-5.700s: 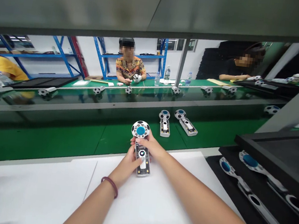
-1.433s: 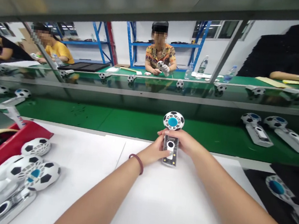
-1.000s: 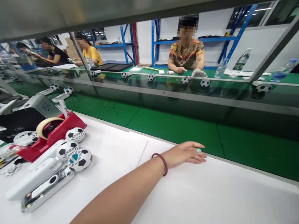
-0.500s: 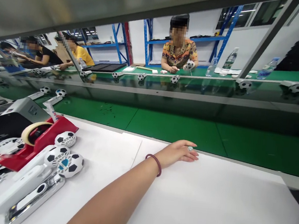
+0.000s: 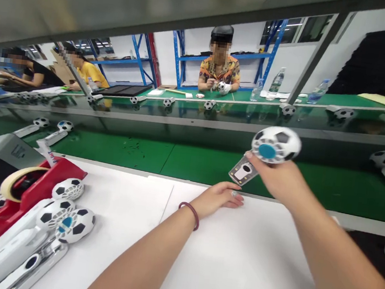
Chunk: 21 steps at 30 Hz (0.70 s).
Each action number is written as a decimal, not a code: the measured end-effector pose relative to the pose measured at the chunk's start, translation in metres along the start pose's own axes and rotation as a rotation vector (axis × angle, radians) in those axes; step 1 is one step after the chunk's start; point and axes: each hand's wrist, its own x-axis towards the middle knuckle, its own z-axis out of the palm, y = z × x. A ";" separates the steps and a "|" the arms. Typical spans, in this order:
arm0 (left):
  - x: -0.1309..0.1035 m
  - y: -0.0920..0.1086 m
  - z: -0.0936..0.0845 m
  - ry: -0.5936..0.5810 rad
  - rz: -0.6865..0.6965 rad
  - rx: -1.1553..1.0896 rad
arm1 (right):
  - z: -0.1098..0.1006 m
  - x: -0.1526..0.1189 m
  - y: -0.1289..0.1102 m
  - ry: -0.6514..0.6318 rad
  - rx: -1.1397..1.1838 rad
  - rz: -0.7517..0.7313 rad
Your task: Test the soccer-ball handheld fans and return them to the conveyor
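White sheets [image 5: 248, 262] cover the near bench, and the left hand [image 5: 219, 199] lies at their far edge. Its fingers are extended and slightly parted, clamped on nothing. A red tape dispenser [image 5: 60, 171] stands to the person's left, just beside several ball-headed units [image 5: 80, 227].

Slightly beyond, the right hand [image 5: 280, 180] carries a ball-headed device [image 5: 288, 144] above the near margin of the green surface [image 5: 197, 163]. The thumb presses where head and body meet; the other fingers are largely concealed, and their spacing cannot be told. Sound handling, in an onlooker's judgement, would keep this grip at the junction, since the bulky head could turn a looser hold. Pressure is best kept off the blue disc and the clear casing, and the wrist level enough that the lower end does not knock the left hand. Whether those two touch cannot be determined.

Appearance of the device: a rounded white head with black football patches, a blue disc ringed by pale ribs, and a short transparent body enclosing a white part with a dark oval and small yellowish spots. The body slants down toward the person's left; the head's outline is somewhat blurred.

Farther off, across the line, a co-worker in a patterned shirt [image 5: 206, 67] handles a similar ball, before blue shelving [image 5: 251, 56].
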 end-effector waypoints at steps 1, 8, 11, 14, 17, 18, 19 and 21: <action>0.001 0.000 0.000 0.001 -0.004 0.003 | 0.012 0.006 0.006 -0.003 -0.029 0.017; 0.001 0.001 -0.001 -0.012 -0.003 0.017 | 0.048 0.024 0.059 0.010 0.045 0.073; 0.000 0.004 0.002 0.005 -0.011 0.009 | 0.058 0.012 0.063 -0.062 0.075 -0.012; 0.000 0.007 0.005 0.023 -0.022 -0.008 | 0.071 -0.006 0.058 -0.202 0.200 -0.071; 0.002 0.009 0.006 0.040 -0.039 -0.046 | 0.080 -0.020 0.050 -0.255 0.371 -0.040; 0.003 0.010 0.005 0.053 -0.049 -0.057 | 0.081 -0.023 0.048 -0.259 0.412 -0.015; 0.004 0.012 0.005 0.074 -0.059 -0.062 | 0.082 -0.024 0.048 -0.258 0.443 0.011; 0.001 0.020 0.005 0.160 -0.054 -0.052 | 0.081 -0.025 0.049 -0.246 0.479 0.050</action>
